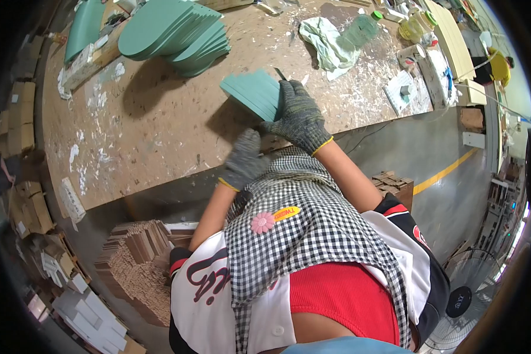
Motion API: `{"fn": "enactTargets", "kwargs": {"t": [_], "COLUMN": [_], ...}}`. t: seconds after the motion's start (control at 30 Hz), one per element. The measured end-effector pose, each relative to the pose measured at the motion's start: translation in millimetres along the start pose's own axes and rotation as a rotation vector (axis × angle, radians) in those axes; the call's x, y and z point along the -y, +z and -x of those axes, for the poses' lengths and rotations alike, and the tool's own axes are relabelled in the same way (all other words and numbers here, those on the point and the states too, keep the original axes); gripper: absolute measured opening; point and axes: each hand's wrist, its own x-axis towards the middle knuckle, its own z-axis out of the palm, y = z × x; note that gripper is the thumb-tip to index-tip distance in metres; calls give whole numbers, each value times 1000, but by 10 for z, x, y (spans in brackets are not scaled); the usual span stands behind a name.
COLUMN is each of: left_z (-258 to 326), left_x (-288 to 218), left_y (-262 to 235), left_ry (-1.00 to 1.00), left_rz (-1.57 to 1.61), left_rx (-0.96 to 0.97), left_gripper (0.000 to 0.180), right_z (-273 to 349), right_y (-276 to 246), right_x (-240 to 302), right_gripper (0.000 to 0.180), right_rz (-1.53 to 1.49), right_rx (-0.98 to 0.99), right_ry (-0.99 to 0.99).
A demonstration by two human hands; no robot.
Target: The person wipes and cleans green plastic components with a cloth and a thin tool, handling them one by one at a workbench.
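Note:
A small stack of thin green-painted boards (251, 94) stands tilted on the worktable near its front edge. My right hand (301, 118), in a dark grey knitted glove with a yellow cuff, grips the stack's right side. A thin dark strip (281, 74) sticks up beside its fingers; I cannot tell whether it is held. My left hand (243, 160), gloved alike, is just in front of the table edge, below the stack. Its fingers are stretched upward, slightly blurred, with nothing visible in them. Further back on the left, a larger fanned pile of rounded green boards (174, 35) casts a shadow.
The paint-spattered worktable (153, 141) carries a crumpled pale cloth (329, 46), a green-tinted bottle (361, 29), a yellowish jar (418, 26) and a white pad (402, 91). Stacked brown boards (138, 259) stand on the floor at left. A fan (460, 301) is at lower right.

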Motion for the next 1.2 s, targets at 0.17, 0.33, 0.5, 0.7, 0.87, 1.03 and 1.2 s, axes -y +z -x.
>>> {"fn": "enactTargets", "kwargs": {"t": [0.17, 0.33, 0.5, 0.7, 0.87, 1.03, 1.2], "left_z": [-712, -1272, -1200, -1065, -796, -689, -907], "left_x": [-63, -40, 251, 27, -363, -566, -869], "left_y": [-1270, -1323, -1102, -909, -415, -306, -773], "left_ry": [312, 517, 205, 45, 36, -123, -26], "left_rz": [-549, -506, -35, 175, 374, 201, -392], "left_rx": [-130, 353, 449, 239, -174, -347, 64], "left_gripper": [100, 124, 114, 105, 86, 77, 86], "right_z": [-211, -687, -734, -772, -803, -891, -830], "right_y": [-25, -238, -189, 792, 878, 820, 807], "right_x": [-332, -452, -678, -1110, -832, -1036, -1027], "right_gripper": [89, 103, 79, 29, 29, 31, 33], "right_rz": [-23, 38, -387, -1141, -897, -1113, -1079], "right_rx": [-104, 245, 53, -600, -764, -463, -466], "right_ry": [-370, -638, -534, 97, 57, 5, -6]}}
